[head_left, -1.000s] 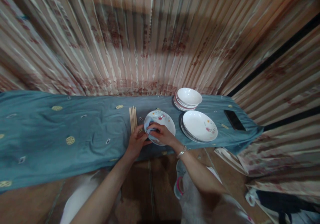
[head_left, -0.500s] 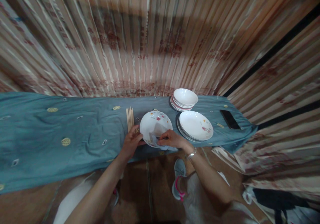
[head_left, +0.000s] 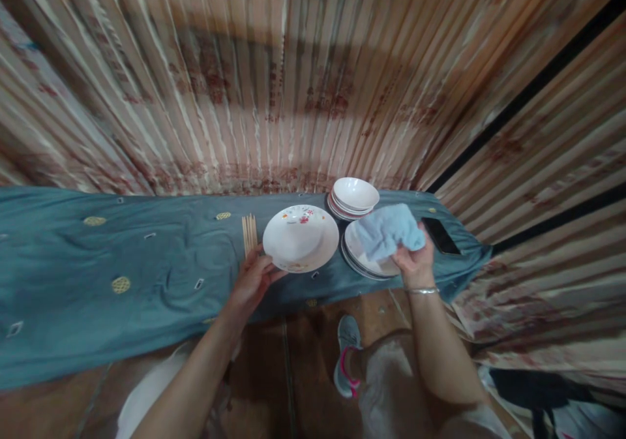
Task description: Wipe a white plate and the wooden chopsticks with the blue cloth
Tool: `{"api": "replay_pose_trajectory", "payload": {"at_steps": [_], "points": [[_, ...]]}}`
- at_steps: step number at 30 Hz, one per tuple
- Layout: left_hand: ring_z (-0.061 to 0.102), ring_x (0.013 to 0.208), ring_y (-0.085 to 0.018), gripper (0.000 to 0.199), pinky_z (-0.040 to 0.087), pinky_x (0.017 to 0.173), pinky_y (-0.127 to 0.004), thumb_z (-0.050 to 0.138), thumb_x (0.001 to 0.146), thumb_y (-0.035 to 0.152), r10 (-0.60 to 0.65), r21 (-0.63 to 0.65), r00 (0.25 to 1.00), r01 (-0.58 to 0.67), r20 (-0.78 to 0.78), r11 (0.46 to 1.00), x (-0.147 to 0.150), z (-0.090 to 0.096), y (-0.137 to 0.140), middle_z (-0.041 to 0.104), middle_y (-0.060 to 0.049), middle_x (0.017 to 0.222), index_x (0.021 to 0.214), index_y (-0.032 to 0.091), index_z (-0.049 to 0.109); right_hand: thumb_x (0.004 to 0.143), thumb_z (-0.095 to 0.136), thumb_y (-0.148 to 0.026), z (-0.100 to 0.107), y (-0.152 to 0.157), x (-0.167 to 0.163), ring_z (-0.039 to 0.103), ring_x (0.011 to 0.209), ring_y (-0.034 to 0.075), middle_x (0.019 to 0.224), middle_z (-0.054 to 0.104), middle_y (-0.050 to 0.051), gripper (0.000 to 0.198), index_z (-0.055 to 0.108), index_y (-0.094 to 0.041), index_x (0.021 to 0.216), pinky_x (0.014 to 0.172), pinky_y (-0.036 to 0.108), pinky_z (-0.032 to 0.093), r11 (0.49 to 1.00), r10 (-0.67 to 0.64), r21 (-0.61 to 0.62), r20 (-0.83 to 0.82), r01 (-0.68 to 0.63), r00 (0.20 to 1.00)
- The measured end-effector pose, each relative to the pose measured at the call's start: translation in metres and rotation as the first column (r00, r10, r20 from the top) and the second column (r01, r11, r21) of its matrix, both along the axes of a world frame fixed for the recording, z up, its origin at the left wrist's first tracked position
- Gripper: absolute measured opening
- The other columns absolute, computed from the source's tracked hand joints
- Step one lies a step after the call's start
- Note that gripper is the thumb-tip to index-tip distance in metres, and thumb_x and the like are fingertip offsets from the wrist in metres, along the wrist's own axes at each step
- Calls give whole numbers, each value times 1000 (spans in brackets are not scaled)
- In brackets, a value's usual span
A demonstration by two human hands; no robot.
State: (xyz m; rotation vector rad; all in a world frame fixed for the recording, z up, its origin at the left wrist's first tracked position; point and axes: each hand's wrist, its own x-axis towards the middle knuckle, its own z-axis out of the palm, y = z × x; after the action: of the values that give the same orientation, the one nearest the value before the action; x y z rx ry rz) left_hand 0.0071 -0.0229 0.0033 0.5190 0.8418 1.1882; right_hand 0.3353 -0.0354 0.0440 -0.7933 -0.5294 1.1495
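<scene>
My left hand [head_left: 256, 274] grips the lower left rim of a white plate [head_left: 303, 240] with small flowers along its edge. The plate is raised and tilted over the blue-green cloth. In my right hand [head_left: 415, 256] is a light blue cloth [head_left: 388, 230], bunched over the fingers. That cloth hangs above a stack of white plates [head_left: 359, 264] and covers part of the top one. Just left of the held plate lie several wooden chopsticks [head_left: 249, 232], side by side near my left hand.
A stack of white bowls [head_left: 356, 194] stands behind the plates. Toward the right end lies a black phone [head_left: 441, 235]. A blue-green tablecloth [head_left: 161, 256] covers the long narrow table. Pleated curtains [head_left: 313, 113] hang close behind it and on the right.
My right hand has moved right with the blue cloth, off the plate's face and over the plate stack. The plate in my left hand has lifted and tilted.
</scene>
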Motion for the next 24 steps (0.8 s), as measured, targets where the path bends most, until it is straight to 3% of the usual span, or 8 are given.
{"api": "replay_pose_trajectory", "payload": {"at_steps": [4, 9, 13, 17, 21, 24], "points": [[68, 72, -18, 38, 57, 74, -40, 70, 58, 14, -29, -12, 1000, 29, 11, 1000, 18, 2, -1, 70, 2, 76, 93, 20, 55, 69, 61, -40, 8, -12, 33, 66, 79, 19, 64, 67, -2, 15, 62, -25, 70, 77, 36, 52, 979, -198, 66, 36, 195, 980], [66, 69, -17, 43, 57, 70, -41, 72, 57, 16, -62, 7, 995, 61, 78, 998, 49, 7, -2, 69, 3, 73, 94, 19, 51, 67, 60, -38, 12, -19, 61, 66, 79, 19, 68, 68, 0, 16, 60, -23, 63, 74, 30, 51, 958, -286, 102, 339, 267, 896], [67, 71, -18, 45, 57, 73, -44, 74, 58, 19, -117, 42, 987, 113, 113, 993, 77, 16, -1, 69, 2, 76, 96, 20, 50, 62, 61, -31, 21, -25, 69, 63, 68, 16, 79, 70, 3, 14, 65, -20, 70, 59, 24, 48, 977, -170, -3, 599, 215, 782], [66, 70, -17, 43, 57, 72, -44, 73, 60, 20, -172, 45, 980, 168, 104, 985, 105, 24, 0, 66, 2, 73, 96, 19, 50, 63, 66, -39, 25, -30, 67, 50, 45, 11, 62, 65, 1, 24, 67, -17, 72, 42, 21, 36, 945, 25, -232, 755, 231, 656], [65, 66, -15, 39, 58, 70, -40, 70, 63, 18, -214, 32, 970, 212, 114, 977, 131, 24, 0, 66, 2, 74, 96, 19, 49, 62, 66, -57, 22, -30, 63, 51, 47, 12, 56, 63, 2, 47, 69, -12, 74, 45, 23, 40, 883, 225, -401, 817, 243, 531], [63, 65, -13, 39, 58, 68, -38, 68, 64, 18, -233, 31, 968, 231, 93, 972, 149, 20, -2, 65, 2, 74, 98, 19, 49, 60, 65, -63, 18, -31, 65, 53, 50, 13, 58, 64, 3, 52, 67, -13, 73, 48, 23, 42, 891, 254, -408, 813, 200, 524]]}}
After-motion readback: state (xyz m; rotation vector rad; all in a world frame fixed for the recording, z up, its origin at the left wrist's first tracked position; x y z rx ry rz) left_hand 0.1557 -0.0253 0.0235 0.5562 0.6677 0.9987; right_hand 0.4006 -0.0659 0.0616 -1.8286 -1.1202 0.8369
